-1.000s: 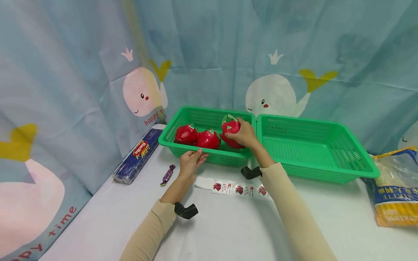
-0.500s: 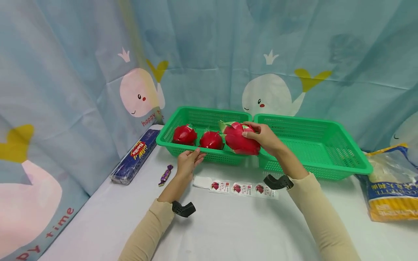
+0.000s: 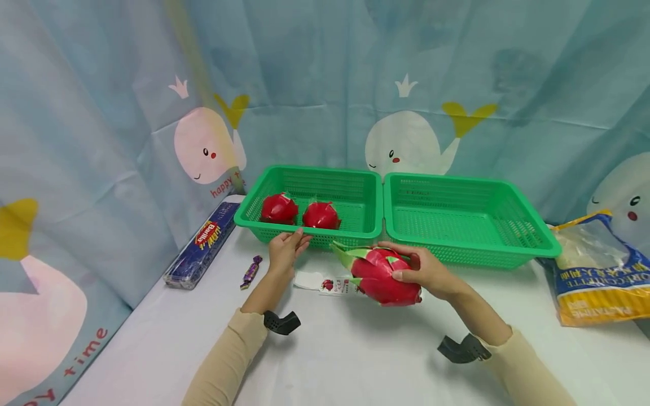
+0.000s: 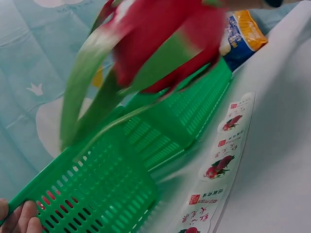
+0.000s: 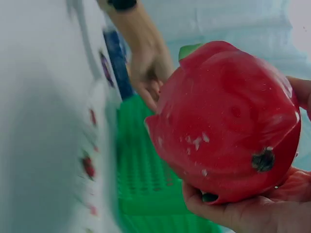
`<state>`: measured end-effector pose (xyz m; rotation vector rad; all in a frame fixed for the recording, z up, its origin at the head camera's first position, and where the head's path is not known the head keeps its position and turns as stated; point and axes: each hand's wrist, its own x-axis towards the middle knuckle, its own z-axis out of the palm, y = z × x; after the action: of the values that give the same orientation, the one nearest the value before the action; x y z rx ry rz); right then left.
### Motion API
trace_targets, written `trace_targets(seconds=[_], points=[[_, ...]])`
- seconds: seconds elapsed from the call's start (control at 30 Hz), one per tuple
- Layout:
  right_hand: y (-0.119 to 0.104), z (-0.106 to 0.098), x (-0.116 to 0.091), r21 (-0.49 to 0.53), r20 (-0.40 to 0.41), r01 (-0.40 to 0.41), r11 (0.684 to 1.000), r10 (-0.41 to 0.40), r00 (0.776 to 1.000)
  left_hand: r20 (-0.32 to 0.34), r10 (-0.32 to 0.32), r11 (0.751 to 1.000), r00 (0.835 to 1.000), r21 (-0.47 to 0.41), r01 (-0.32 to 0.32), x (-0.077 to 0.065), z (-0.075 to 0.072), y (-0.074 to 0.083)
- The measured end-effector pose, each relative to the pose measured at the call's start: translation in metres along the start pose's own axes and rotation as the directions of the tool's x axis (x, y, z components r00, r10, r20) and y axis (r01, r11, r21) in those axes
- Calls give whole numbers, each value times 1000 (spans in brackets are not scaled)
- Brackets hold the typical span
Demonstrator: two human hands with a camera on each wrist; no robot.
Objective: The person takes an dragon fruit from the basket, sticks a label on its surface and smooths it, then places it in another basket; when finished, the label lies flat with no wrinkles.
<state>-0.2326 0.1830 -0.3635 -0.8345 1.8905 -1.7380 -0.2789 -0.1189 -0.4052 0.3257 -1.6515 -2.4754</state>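
Note:
My right hand (image 3: 431,273) grips a red dragon fruit (image 3: 383,276) with green leaf tips, held above the table in front of the baskets. In the right wrist view the fruit (image 5: 228,126) fills much of the picture, thumb and fingers around it. With thumb and fingers, my left hand (image 3: 285,251) pinches the front rim of the left green basket (image 3: 350,235). Inside that basket lie two more dragon fruits, one at the left (image 3: 279,208) and one nearer the middle (image 3: 321,216). A strip of dragon fruit stickers (image 4: 221,165) lies on the table, partly hidden by the held fruit in the head view.
A second green basket (image 3: 472,256) stands against the left one's right side. At the left lie a blue spaghetti pack (image 3: 200,245) and a purple wrapped candy (image 3: 251,272). A blue and yellow pasta bag (image 3: 599,276) is at the far right. A whale-print curtain (image 3: 315,73) hangs behind.
My right hand has lifted the dragon fruit out of the left basket and brought it toward me, over the sticker strip. The left hand stays on the basket rim.

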Motion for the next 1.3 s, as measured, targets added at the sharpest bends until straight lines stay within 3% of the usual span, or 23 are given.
trace_targets(seconds=[0.2,0.43,0.67,1.17,1.3], points=[[28,20,-16,18,144,-27,999,25,989,-4,2,1000,1000,-1,-2,3,-1,1],[51,30,-24,-3,295,-94,996,90,951,-9,21,1000,1000,8,-21,2,-2,3],[47,23,-27,-151,324,-163,975,204,924,-3,33,999,999,-2,-33,2,-3,5],[43,20,-30,-156,355,-119,981,168,920,9,31,1000,999,-4,-30,1,-2,-1],[41,15,-30,-182,343,-117,976,174,923,31,-2,1000,1000,19,1,1,0,-2]])
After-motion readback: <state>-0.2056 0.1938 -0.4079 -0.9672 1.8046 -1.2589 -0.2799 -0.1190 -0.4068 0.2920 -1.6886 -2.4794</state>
